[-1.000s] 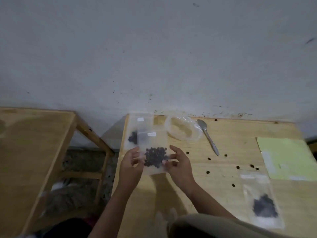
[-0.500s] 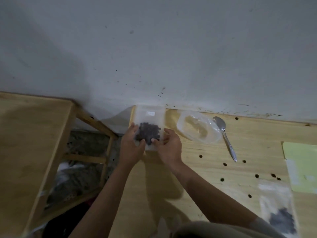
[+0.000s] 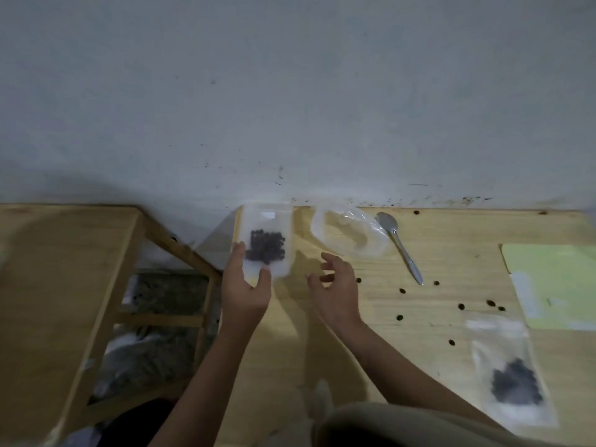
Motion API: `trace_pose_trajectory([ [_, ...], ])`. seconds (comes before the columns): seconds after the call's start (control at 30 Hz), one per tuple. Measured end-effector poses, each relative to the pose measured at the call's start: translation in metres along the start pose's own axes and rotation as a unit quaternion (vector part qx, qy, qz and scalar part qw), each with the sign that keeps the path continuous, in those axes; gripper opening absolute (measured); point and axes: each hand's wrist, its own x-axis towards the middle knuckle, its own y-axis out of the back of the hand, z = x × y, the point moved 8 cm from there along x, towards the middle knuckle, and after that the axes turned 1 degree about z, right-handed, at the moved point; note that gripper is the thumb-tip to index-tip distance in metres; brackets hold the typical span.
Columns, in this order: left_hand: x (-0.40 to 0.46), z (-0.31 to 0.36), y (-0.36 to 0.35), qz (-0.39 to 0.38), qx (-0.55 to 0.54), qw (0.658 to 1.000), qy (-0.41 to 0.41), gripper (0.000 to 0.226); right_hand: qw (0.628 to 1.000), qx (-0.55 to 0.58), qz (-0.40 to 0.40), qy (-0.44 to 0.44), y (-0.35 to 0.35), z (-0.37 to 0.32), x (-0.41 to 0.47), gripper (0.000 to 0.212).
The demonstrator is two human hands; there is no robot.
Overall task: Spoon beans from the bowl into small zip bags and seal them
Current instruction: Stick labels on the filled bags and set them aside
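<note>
Head view: left hand (image 3: 246, 293) rests fingertips on a filled bag (image 3: 267, 240); right hand (image 3: 337, 290) open, empty; bowl (image 3: 350, 233) looks emptied.

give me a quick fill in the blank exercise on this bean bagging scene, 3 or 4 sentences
1. The spoon lies on the table just to the ____ of the clear plastic bowl.
2. The left hand touches a bag of beans at the table's far ____ corner.
3. The right hand is open and holds ____.
4. Another filled bag lies near a pale ____ sheet.

Missing words: right; left; nothing; green
</note>
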Motion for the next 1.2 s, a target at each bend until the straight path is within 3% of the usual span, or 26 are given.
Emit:
trace_pose_trajectory([
  [0.27, -0.103, 0.041, -0.080, -0.154, 0.004, 0.988, -0.027, 0.057, 0.994, 0.017, 0.109, -0.027, 0.120, 0.060, -0.060, 0.040],
  [0.47, -0.174, 0.061, -0.157, -0.273, 0.005, 0.961, -0.037, 0.045, 0.972, -0.021, 0.217, -0.087, 0.233, 0.128, -0.090, 0.037],
  [0.6, -0.213, 0.067, -0.203, -0.327, 0.014, 0.945, -0.006, 0.042, 0.959, -0.097, 0.237, -0.122, 0.290, 0.162, -0.101, 0.041],
  [0.8, -0.259, 0.071, -0.264, -0.388, 0.052, 0.919, 0.043, 0.050, 0.941, -0.216, 0.154, -0.208, 0.324, 0.205, -0.098, 0.053],
  [0.93, -0.276, 0.070, -0.290, -0.385, 0.072, 0.919, 0.056, 0.059, 0.954, -0.236, 0.073, -0.170, 0.321, 0.210, -0.086, 0.051],
  [1.0, -0.277, 0.070, -0.294, -0.360, 0.067, 0.928, 0.064, 0.063, 0.966, -0.196, 0.048, -0.160, 0.320, 0.212, -0.079, 0.043],
  [1.13, -0.272, 0.064, -0.298, -0.312, 0.048, 0.943, 0.103, 0.062, 0.982, -0.039, 0.023, -0.186, 0.328, 0.221, -0.070, 0.005],
  [1.2, -0.272, 0.063, -0.298, -0.291, 0.046, 0.950, 0.104, 0.062, 0.981, 0.029, 0.014, -0.193, 0.334, 0.223, -0.069, 0.012],
])
